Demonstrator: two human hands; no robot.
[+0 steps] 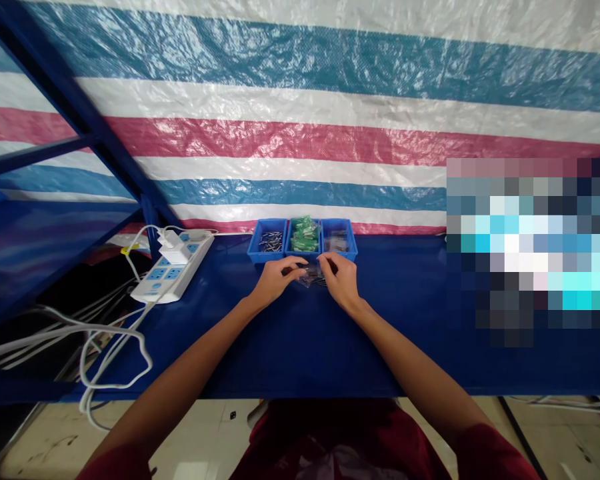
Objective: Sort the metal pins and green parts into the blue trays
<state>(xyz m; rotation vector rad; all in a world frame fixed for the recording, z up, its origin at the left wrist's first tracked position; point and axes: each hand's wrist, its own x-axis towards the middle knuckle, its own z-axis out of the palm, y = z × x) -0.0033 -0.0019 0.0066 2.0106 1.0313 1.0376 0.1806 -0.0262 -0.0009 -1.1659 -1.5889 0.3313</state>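
My left hand and my right hand meet over the table in front of three small blue bins. Between them is a small clear plastic bag, with the thumb and fingers of each hand pinched at its sides. Some thin dark pieces show at or just under the bag, too small to name. Behind my left hand, the left bin holds loose metal screw-like pieces. Green packets are heaped in the middle bin. Clear plastic bags lie in the right bin.
A white power strip with a plugged-in white adapter lies at the left, its cables looping over the table edge. A blue metal frame rises there. Striped sheeting hangs behind the blue table. A blurred patch covers the right.
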